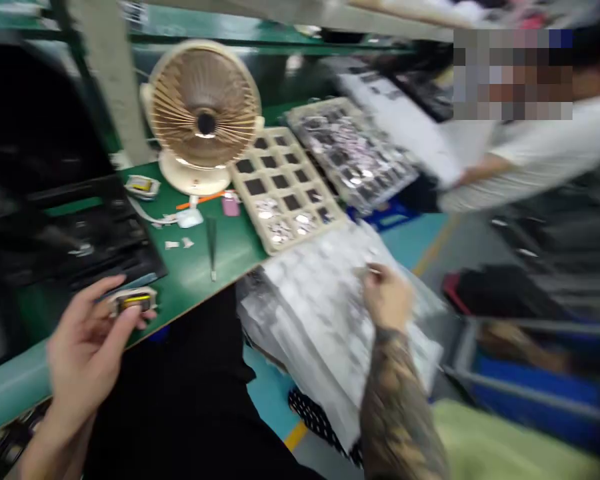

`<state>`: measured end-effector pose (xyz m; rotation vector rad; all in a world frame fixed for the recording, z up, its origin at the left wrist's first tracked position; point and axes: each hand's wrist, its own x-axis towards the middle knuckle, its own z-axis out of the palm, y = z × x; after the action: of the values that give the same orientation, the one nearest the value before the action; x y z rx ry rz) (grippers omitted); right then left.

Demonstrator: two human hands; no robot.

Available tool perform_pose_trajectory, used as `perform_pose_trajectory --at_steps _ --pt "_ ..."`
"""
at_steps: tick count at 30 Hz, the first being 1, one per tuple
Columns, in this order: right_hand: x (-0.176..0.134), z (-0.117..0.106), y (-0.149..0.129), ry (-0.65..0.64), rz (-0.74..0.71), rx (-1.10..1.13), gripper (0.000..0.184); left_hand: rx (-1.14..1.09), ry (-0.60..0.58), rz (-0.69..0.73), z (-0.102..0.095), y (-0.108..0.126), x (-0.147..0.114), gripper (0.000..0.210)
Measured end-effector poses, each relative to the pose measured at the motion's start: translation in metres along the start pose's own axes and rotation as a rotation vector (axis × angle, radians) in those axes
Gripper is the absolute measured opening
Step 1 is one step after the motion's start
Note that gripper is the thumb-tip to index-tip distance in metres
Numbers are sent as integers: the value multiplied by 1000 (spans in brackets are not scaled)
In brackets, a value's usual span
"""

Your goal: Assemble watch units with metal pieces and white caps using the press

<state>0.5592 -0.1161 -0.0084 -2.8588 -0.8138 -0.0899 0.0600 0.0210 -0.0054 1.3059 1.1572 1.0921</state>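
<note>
My left hand (93, 340) pinches a small white-rimmed part (136, 301) with a dark middle and a yellow strip, held above the bench's front edge. A similar part (142, 187) lies on the bench by the fan. My right hand (389, 297) is over the white plastic sheeting (320, 273), its fingertips pressed together. Something small and blurred may be between them; I cannot make out what. The beige compartment tray (254, 205) stands between the fan and the sheeting, with shiny pieces in several front pockets and dark squares in others.
A cream fan (205, 113) stands at the back of the green bench (193, 270). Tweezers (212, 247), a pink piece (231, 205) and white scraps lie before it. A black fixture (80, 233) takes up the left. Behind are a fuller tray (350, 150) and another person's arm (535, 157).
</note>
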Motion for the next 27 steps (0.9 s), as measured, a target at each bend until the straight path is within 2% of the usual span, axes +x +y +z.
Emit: perform_pose_trajectory --at_steps 2,4,5,7,8,11,13,16,19,23,27 --pt "-10 -2 -18 141 -85 113 47 -74 -4 -40 12 9 1 42" --pt "-30 2 -49 489 -338 438 29 -136 -1 -58 18 9 6 34" --pt "-44 5 -70 583 -444 581 31 -169 5 -62 18 7 8 32" --pt "-80 12 -116 603 -579 875 41 -254 11 -64 19 2 9 36" --pt "-100 15 -139 550 -625 993 38 -303 9 -68 20 0 9 39" --pt "-147 24 -200 138 -766 1180 36 -430 -52 -101 22 -3 9 46" --pt "-163 28 -230 -41 -896 1241 40 -449 -103 -122 20 -4 10 48" --pt "-172 31 -265 -93 -1079 1295 42 -442 -115 -111 13 -6 12 52" --pt "-176 32 -286 -207 -1180 1288 36 -502 -66 -100 9 -8 11 57" --pt "-177 36 -291 -324 -1186 1253 35 -518 -14 -104 10 -8 8 58" --pt "-176 37 -289 -343 -1236 1152 35 -425 -49 -66 8 -7 5 56"
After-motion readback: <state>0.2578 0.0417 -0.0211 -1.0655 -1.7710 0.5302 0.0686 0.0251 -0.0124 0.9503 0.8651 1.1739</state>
